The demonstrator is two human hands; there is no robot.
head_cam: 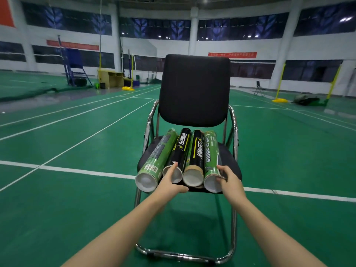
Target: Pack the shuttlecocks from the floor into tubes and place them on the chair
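Several shuttlecock tubes lie side by side on the seat of a black chair, their near ends towards me. From left to right they are a green tube, a black tube, a second black tube and a green tube. My left hand grips the near end of the left black tube, thumb below and fingers over its top. My right hand holds the near end of the right green tube at the seat's front right corner. No loose shuttlecocks show on the floor.
The chair stands on a green badminton court floor with white lines; its chrome frame loops near my feet. Far behind are yellow net posts, a wooden desk, a blue umpire stand and a folding chair.
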